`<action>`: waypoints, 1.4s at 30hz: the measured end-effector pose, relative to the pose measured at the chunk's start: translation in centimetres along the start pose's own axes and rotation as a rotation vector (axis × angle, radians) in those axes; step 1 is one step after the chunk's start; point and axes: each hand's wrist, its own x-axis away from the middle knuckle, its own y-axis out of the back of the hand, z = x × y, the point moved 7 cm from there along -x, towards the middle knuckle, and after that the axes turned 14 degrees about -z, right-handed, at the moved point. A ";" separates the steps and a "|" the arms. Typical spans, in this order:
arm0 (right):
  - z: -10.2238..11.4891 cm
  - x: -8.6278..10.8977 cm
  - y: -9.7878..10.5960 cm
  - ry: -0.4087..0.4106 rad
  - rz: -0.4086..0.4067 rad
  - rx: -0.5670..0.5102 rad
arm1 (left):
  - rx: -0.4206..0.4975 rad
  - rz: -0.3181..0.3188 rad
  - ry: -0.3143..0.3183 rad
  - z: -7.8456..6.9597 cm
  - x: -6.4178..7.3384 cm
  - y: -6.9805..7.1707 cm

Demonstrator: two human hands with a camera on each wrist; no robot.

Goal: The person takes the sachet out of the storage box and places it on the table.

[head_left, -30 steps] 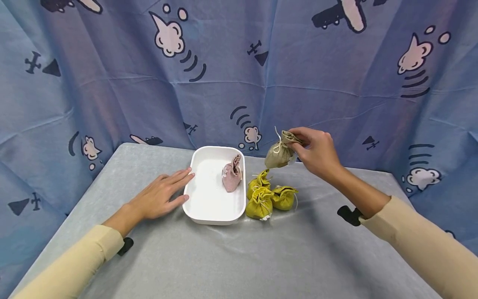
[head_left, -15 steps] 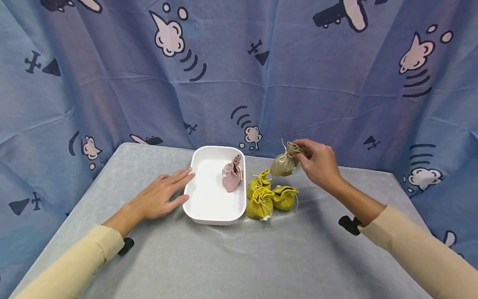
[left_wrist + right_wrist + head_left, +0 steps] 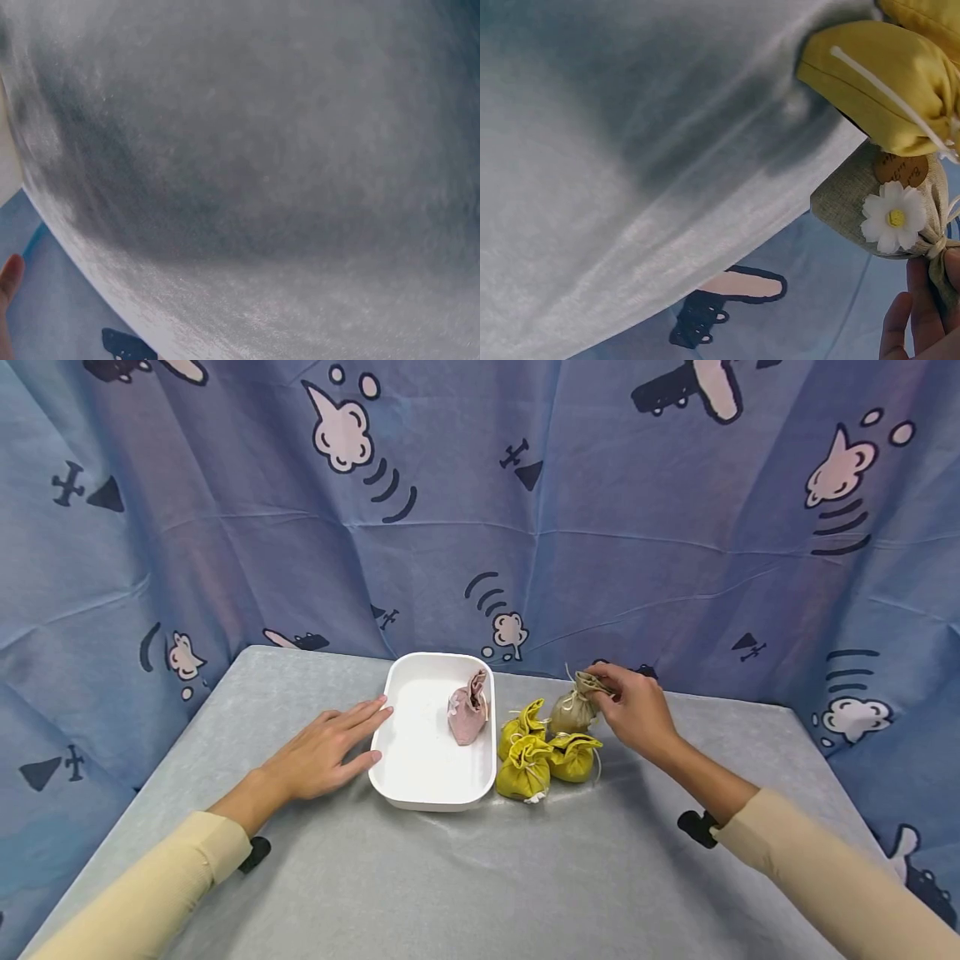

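My right hand (image 3: pixel 636 706) pinches the gathered neck of an olive-beige drawstring pouch (image 3: pixel 572 713), which stands behind the yellow pouches. In the right wrist view this beige pouch (image 3: pixel 847 199) shows a white flower and a round brown tag. Three yellow drawstring pouches sit close together: one at the back (image 3: pixel 519 727), one in front (image 3: pixel 522 770) and one at the right (image 3: pixel 573 760). Inside the white tray (image 3: pixel 431 799), a pink pouch (image 3: pixel 467 717) leans near the right wall. Flat on the table, my left hand (image 3: pixel 324 752) touches the tray's left rim with straight fingers.
A grey cloth covers the table (image 3: pixel 450 885). Behind it hangs a blue patterned curtain (image 3: pixel 435 485), close to the table's back edge. The yellow pouches stand right beside the tray's right wall.
My right hand has lowered the beige pouch from the air down behind the yellow pouches. The left hand, the tray and the other pouches stay where they were.
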 end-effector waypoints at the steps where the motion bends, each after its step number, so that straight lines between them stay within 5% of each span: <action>1: -0.1 0.1 -0.1 -0.003 0.000 0.003 | -0.001 0.001 0.001 0.0 0.0 0.0; 18: -1.6 1.0 -1.5 -0.096 0.160 0.061 | 0.013 0.007 0.013 0.0 0.0 0.0; 42: 5.3 -3.5 -2.4 -0.026 0.338 -0.087 | 0.013 0.029 0.026 0.0 0.0 -0.1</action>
